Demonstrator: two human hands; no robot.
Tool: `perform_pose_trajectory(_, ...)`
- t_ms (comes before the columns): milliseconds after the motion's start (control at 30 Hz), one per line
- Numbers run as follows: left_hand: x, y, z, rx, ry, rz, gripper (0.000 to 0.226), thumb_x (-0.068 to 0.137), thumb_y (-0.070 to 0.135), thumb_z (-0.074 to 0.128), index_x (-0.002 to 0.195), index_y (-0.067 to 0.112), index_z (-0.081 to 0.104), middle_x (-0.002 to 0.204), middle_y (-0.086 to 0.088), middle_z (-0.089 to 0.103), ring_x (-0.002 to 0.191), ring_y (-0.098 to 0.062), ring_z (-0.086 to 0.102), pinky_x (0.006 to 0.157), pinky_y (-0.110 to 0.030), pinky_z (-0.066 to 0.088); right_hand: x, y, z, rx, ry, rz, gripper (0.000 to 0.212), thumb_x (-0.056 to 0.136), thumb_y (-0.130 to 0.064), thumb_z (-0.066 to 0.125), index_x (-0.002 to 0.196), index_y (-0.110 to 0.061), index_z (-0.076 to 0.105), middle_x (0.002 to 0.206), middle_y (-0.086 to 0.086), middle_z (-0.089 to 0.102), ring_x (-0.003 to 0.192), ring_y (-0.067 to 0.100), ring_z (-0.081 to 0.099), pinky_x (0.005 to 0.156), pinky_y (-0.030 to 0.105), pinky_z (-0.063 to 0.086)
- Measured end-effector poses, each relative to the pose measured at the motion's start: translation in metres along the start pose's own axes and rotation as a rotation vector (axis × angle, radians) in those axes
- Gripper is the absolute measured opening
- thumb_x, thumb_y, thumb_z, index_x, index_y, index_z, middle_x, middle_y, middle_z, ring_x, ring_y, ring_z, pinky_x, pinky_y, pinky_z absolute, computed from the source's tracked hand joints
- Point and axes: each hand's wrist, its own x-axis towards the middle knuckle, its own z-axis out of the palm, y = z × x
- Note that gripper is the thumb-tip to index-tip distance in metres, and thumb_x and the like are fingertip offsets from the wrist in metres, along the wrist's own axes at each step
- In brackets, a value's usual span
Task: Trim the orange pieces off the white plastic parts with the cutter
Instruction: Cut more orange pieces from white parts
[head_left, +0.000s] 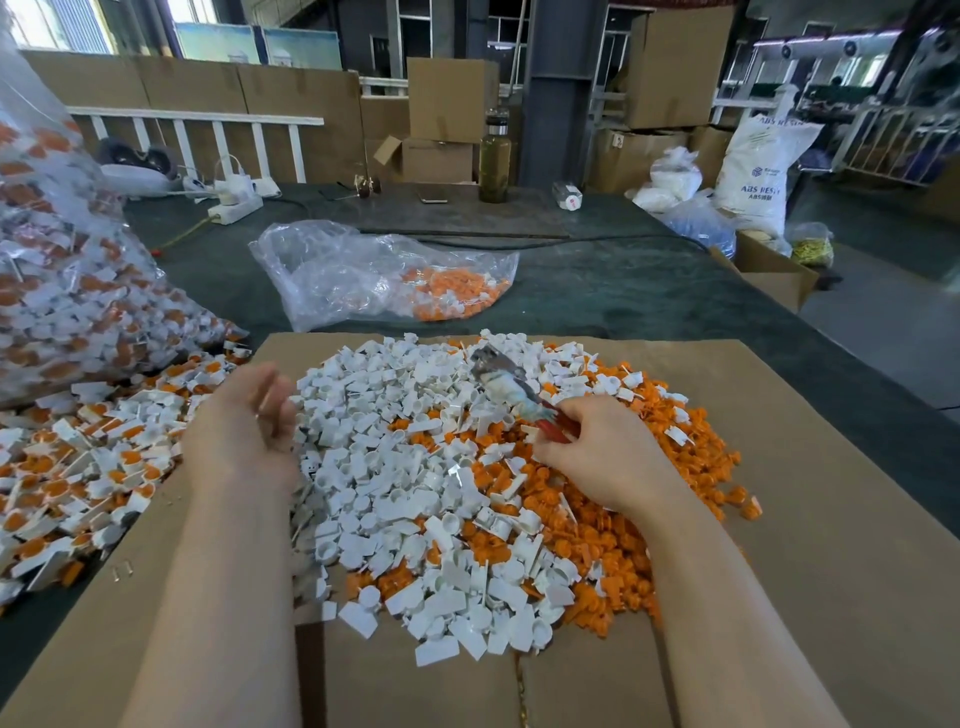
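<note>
A heap of trimmed white plastic parts (395, 467) lies on a flat cardboard sheet (810, 545), with loose orange pieces (613, 525) piled on its right side. My right hand (597, 452) grips the red handles of the cutter (511, 387), whose blurred metal jaws point up and left over the heap. At the heap's left edge hovers my left hand (244, 431), fingers loosely curled and motion-blurred, with nothing visible in it. Untrimmed white-and-orange parts (78, 467) spill over the table to the left.
A big clear bag (57, 270) full of untrimmed parts leans at the far left. A smaller clear bag (384, 270) with orange pieces lies behind the cardboard. A bottle (494, 161), power strip (234, 208), cardboard boxes and white sacks (758, 171) stand at the back.
</note>
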Motion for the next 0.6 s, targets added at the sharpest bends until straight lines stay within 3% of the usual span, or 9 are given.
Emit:
perform_pose_trajectory(133,-0.007,-0.015,0.012,0.494,-0.152,0.087,0.01,0.088,0.017,0.071,0.093,0.025,0.069,0.09,0.007,0.072,0.079,-0.008,0.066,0.065,-0.024,0.049,-0.003,0.0,-0.007,-0.021,-0.107,-0.049,0.018,0.087,-0.03,0.065,0.072,-0.027,0.056,0.071,-0.006,0.058,0.062,0.009,0.054,0.053,0.021,0.035)
perform_pose_trajectory(267,-0.017,-0.03,0.016,1.006,-0.338,0.377,0.01,0.093,0.023,0.066,0.09,0.032,0.067,0.092,0.014,0.066,0.079,-0.005,0.059,0.071,-0.028,0.047,-0.003,0.0,-0.005,-0.14,-0.134,-0.082,0.019,0.088,-0.035,0.064,0.075,-0.03,0.052,0.075,-0.009,0.056,0.067,0.007,0.052,0.053,0.021,0.033)
perform_pose_trajectory(367,-0.017,-0.042,0.02,1.375,-0.445,0.511,0.014,0.094,0.021,0.063,0.105,0.028,0.07,0.101,0.009,0.065,0.085,-0.012,0.061,0.075,-0.028,0.046,-0.001,0.001,0.001,-0.21,-0.09,-0.067,0.015,0.089,-0.044,0.063,0.088,-0.03,0.057,0.08,-0.009,0.059,0.071,0.008,0.055,0.056,0.024,0.043)
perform_pose_trajectory(433,-0.016,-0.049,0.022,1.538,-0.495,0.527,0.021,0.095,0.024,0.062,0.115,0.024,0.069,0.113,0.002,0.064,0.098,-0.02,0.062,0.084,-0.031,0.049,0.001,0.002,0.003,-0.214,-0.062,-0.043,0.02,0.088,-0.049,0.062,0.091,-0.03,0.058,0.08,-0.011,0.057,0.072,0.009,0.056,0.06,0.028,0.049)
perform_pose_trajectory(500,-0.016,-0.053,0.023,1.658,-0.521,0.563,0.026,0.096,0.03,0.06,0.121,0.025,0.068,0.12,-0.004,0.059,0.107,-0.024,0.059,0.091,-0.034,0.048,0.002,0.002,0.006,-0.23,-0.039,-0.033,0.025,0.088,-0.055,0.06,0.09,-0.031,0.057,0.079,-0.011,0.057,0.072,0.008,0.056,0.058,0.027,0.046)
perform_pose_trajectory(600,-0.014,-0.057,0.023,1.739,-0.525,0.622,0.033,0.096,0.036,0.059,0.127,0.027,0.065,0.118,-0.005,0.053,0.11,-0.025,0.056,0.09,-0.034,0.046,0.003,0.001,0.01,-0.263,-0.006,-0.026,0.028,0.088,-0.058,0.06,0.094,-0.03,0.058,0.082,-0.01,0.058,0.073,0.008,0.056,0.059,0.027,0.047)
